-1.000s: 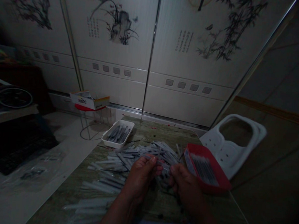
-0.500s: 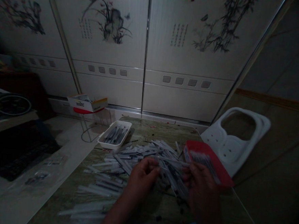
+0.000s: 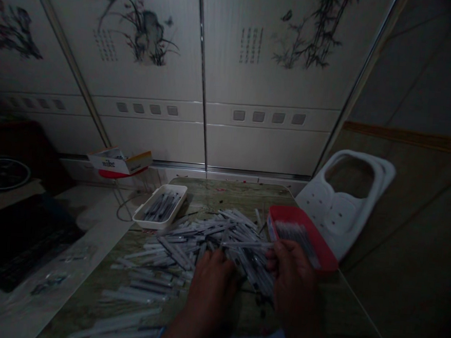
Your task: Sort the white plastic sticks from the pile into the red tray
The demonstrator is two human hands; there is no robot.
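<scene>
sorting pen tubes on a dim table

the right hand (image 3: 293, 282) pinches one clear pen tube (image 3: 247, 244) by its end, the tube held level above the heap of tubes (image 3: 205, 239) spread over the middle of the table (image 3: 224, 192). the left hand (image 3: 212, 281) rests on the near side of the heap, fingers curled down among the tubes; whether they grip one i cannot tell in this light. a red tray (image 3: 301, 236) with tubes in it sits at the right edge, just beside the right hand. a white tray (image 3: 161, 205) sits near the far left corner. to do this well, i judge, keep the pinch light and near the end, and lift clear so neighbouring tubes do not drag along.
</scene>
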